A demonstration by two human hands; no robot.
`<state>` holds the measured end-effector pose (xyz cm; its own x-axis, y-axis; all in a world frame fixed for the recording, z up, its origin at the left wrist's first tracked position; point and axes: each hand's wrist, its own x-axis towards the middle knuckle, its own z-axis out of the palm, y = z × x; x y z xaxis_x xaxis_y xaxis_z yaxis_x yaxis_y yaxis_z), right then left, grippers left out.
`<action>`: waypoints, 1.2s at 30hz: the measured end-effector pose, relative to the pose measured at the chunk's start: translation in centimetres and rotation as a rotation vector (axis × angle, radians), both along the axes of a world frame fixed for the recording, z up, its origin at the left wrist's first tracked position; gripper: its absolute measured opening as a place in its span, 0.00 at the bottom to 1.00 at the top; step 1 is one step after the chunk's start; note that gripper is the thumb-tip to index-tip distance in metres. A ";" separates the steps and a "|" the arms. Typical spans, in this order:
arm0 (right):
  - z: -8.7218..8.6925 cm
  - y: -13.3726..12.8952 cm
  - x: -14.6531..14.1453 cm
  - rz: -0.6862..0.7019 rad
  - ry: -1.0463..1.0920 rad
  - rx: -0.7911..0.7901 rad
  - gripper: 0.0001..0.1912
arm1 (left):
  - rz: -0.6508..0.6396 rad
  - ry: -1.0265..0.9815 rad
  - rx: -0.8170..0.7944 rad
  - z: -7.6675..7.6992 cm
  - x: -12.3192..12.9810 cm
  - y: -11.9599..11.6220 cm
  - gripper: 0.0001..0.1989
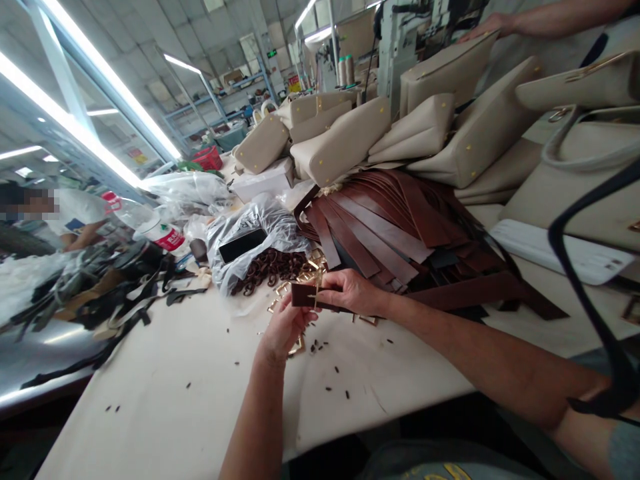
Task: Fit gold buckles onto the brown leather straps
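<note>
My right hand (356, 292) pinches a dark brown leather strap (301, 295), whose squared end points left. A gold metal buckle (317, 283) sits around the strap beside my right fingertips. From below, my left hand (286, 328) has its fingers closed on the strap's end; part of its grip is hidden. More gold buckles (298, 347) lie on the table under and around both hands. Just behind them is a heap of small brown leather loops (273, 270). A large fanned pile of brown leather straps (385, 220) lies beyond my right hand.
Beige handbags (345, 140) are stacked across the back and right. A black phone (243, 245) rests on a grey plastic bag (225, 273). Tiny dark bits are scattered on the pale tabletop (200, 400). Scraps (150, 280) lie left. A co-worker's hand (487, 27) touches a bag.
</note>
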<state>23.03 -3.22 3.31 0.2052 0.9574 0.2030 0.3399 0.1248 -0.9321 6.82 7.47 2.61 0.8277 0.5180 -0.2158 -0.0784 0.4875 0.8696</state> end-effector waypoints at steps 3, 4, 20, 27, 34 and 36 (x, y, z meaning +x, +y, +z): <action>-0.1 0.1 0.2 0.028 -0.047 -0.002 0.23 | 0.085 -0.018 -0.021 0.3 -0.3 0.4 0.24; -0.2 0.1 0.2 0.032 -0.058 -0.003 0.23 | 0.099 -0.010 -0.017 0.4 -0.4 0.5 0.23; 2.5 -1.2 1.4 0.173 -0.409 -0.247 0.38 | 0.070 -0.061 0.022 0.9 -1.6 1.8 0.20; 5.6 -3.3 0.5 -0.057 -1.109 -0.056 0.11 | -0.199 0.037 0.161 1.0 -2.2 1.9 0.18; 11.9 -3.0 -0.2 -0.231 -1.414 0.460 0.09 | -0.344 0.062 0.204 0.5 -2.5 0.5 0.16; 12.5 -1.1 0.3 -0.321 -1.396 0.534 0.16 | -0.205 0.044 0.234 0.1 -2.0 0.3 0.16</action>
<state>23.32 -4.30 15.78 -0.2591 0.6657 0.6998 0.9579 0.0842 0.2745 4.85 7.78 2.74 0.9126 0.3808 -0.1487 0.0415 0.2755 0.9604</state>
